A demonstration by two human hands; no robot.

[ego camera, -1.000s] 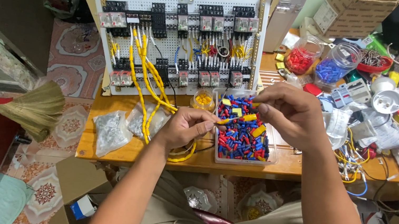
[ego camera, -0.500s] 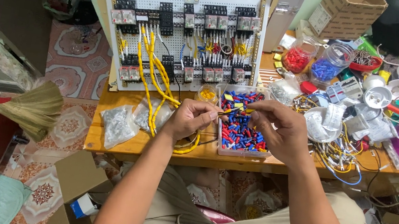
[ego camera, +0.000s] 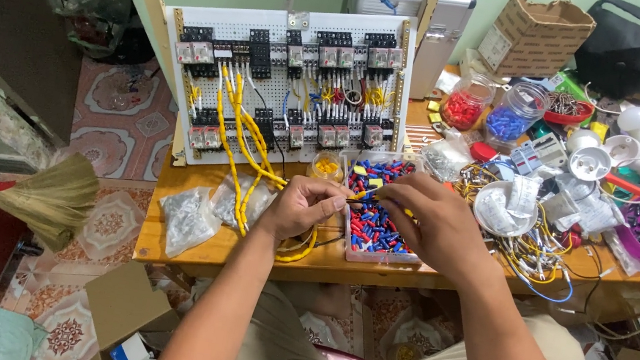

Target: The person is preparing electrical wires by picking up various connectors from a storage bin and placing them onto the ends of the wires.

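Head view: left hand [ego camera: 305, 206] and right hand [ego camera: 424, 215] both pinch a thin, floppy yellow insulated wire [ego camera: 358, 195] near its tip, above the clear plastic tray of red and blue crimp terminals [ego camera: 370, 229]

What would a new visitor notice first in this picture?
Probably the white pegboard panel, standing at the back of the wooden table, full of black relays and yellow wires. In front of it, the left hand and right hand meet over a clear tray of red and blue connectors.
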